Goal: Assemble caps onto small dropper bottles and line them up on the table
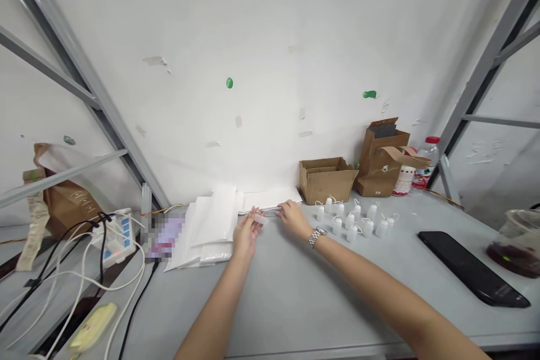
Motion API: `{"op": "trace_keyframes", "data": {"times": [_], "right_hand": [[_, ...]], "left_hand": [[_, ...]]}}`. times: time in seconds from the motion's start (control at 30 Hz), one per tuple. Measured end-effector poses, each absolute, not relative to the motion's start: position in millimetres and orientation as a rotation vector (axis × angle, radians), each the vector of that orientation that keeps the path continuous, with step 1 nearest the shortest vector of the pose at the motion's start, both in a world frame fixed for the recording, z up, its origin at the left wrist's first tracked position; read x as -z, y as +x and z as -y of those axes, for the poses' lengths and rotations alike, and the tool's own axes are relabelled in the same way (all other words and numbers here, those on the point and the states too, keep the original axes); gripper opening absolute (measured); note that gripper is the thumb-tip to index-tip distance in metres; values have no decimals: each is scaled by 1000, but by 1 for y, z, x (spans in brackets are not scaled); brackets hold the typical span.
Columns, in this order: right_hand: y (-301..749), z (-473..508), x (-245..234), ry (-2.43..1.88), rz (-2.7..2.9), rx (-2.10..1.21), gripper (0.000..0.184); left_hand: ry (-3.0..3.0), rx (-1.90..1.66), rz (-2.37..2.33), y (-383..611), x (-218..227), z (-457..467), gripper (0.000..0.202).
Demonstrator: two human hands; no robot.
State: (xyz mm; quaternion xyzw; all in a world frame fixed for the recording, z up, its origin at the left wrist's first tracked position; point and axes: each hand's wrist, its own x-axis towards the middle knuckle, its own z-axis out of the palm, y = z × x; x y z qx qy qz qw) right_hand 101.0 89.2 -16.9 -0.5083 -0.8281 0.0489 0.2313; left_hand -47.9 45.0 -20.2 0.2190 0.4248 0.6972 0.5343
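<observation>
My left hand (248,230) is closed on a small whitish, translucent flat piece (261,219), pinched between thumb and fingers above the grey table. To its right, my right hand (292,217), with a metal watch on the wrist, has its fingers bent together at the front edge of a flat stack of white sheets (270,198). What those fingertips hold, if anything, is too small to tell. White plastic packets (211,225) lie overlapping just left of my left hand. Several small white bottle-shaped pieces with cord loops (350,220) stand right of my right hand.
An open cardboard box (327,183) stands against the wall, beside a brown paper bag (379,163) and a red-capped bottle (428,157). A black phone-like slab (472,267) and a cup of dark drink (517,244) are at right. Cables and a power strip (116,239) crowd the left.
</observation>
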Motion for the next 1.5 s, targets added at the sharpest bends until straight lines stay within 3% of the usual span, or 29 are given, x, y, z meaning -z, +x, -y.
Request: {"op": "trace_keyframes", "data": {"times": [0.3,0.47,0.67,0.77,0.93,1.07,1.3,1.5], "right_hand": [[84,-93,15,-1355,2404,-6,19],[152,-100,-44,-1369,2186,136,28],[224,-124,-99,-1431,1794,551,34],[207,-119,-85,-1447,1960,691,37],[138,-102,-26,-1089,2679,659,33],[107,-119,-7,-1132,2713,637,28],[105,-160,-24,-1243,2704,607,24],[115,-139,6,-1151,2801,616,26]], "left_hand": [[518,-1690,-1056,-50,18,-43,12],[481,-1669,-1055,-51,18,-44,13],[493,-1684,-1079,-51,16,-44,12],[480,-1702,-1118,-52,15,-44,11],[484,-1736,-1150,-52,16,-44,13],[512,-1767,-1183,-52,18,-43,15],[531,-1754,-1211,-54,20,-45,17],[505,-1744,-1245,-54,24,-47,33]]}}
